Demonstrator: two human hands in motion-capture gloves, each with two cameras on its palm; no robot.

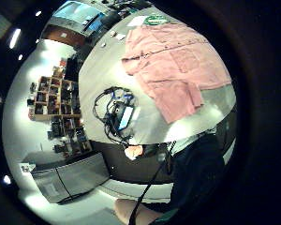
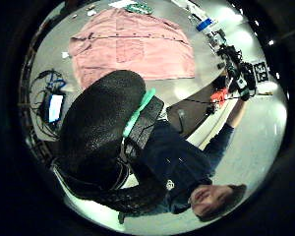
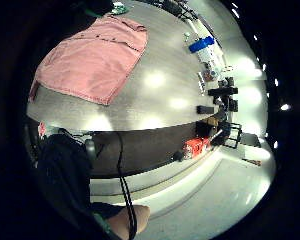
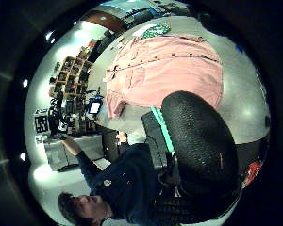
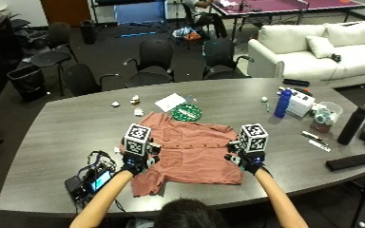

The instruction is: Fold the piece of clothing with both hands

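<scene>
Neither grip on shirt [image 5: 188, 154], grey table [image 5: 62, 137]

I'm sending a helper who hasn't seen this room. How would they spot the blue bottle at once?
Start at the grey table with the pink shirt spread on it. Look to the person's right of the shirt, toward the white sofa: the blue bottle stands upright beside a white box. The only other bottle is black and nearer the table's end.
</scene>
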